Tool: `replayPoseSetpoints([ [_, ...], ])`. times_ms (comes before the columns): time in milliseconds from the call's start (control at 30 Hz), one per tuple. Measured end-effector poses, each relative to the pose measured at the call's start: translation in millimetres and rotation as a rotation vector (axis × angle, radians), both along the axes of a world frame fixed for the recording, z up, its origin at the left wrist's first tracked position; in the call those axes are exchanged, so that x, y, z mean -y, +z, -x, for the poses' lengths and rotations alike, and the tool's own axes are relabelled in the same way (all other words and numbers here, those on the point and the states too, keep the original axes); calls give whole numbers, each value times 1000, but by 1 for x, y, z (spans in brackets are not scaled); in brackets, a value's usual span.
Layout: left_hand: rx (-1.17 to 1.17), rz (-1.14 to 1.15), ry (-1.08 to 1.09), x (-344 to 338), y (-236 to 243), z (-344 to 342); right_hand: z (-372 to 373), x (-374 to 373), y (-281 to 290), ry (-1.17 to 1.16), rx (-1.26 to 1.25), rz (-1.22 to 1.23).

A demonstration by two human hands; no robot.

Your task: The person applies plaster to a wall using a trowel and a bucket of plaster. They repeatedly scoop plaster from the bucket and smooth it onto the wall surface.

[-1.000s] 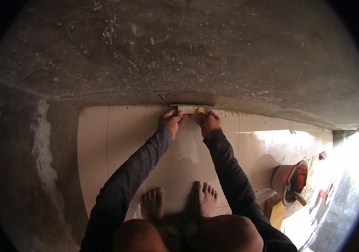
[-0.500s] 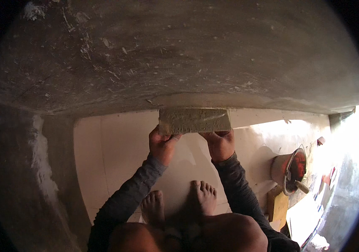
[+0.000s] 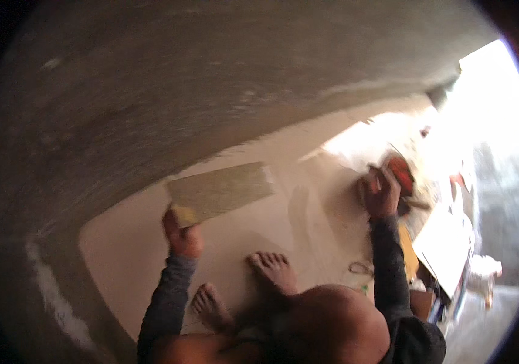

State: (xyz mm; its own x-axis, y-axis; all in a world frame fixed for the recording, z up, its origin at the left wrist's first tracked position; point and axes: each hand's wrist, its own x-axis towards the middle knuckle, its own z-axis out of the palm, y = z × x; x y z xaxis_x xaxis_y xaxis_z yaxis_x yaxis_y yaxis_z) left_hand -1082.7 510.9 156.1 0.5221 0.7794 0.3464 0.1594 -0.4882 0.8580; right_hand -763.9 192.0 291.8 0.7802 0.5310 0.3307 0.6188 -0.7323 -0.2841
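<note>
My left hand [image 3: 182, 233] grips one end of a long, flat rectangular slab [image 3: 223, 189], grey-green on its upper face. A yellowish patch shows at the gripped end. The slab is tilted over the pale floor, close to the wall base. On the right, my right hand [image 3: 383, 193] is above the near side of a bucket [image 3: 400, 173] with an orange-red inside. Its fingers look bent and apart, blurred by motion, with nothing visible in them. The hand covers part of the bucket; contact cannot be told. A tool handle [image 3: 417, 205] sticks out beside the rim.
A rough grey plastered wall [image 3: 211, 73] rises ahead and continues at the left. My bare feet [image 3: 274, 270] are on the pale floor [image 3: 126, 236]. At right are a yellowish board [image 3: 407, 252], a white sheet [image 3: 444, 249] and bright light.
My right hand has let go of the slab and moved right to the bucket. The slab, now in my left hand alone, has come away from the wall base. The view has turned right.
</note>
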Motion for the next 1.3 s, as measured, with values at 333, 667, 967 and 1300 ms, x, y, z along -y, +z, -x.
replayPoseSetpoints([
  [333, -107, 404, -278, 3, -3, -5, -183, 255, -26, -403, -328, 640],
  [667, 22, 541, -382, 48, 5, 20, -171, 247, 3, -319, -1014, 620],
  [967, 173, 819, -495, 9, 72, -26, -63, 107, 22, -143, -1253, 102],
  [1300, 5, 665, -893, -18, 119, -121, -2, 64, 119, 8, -1043, 255],
])
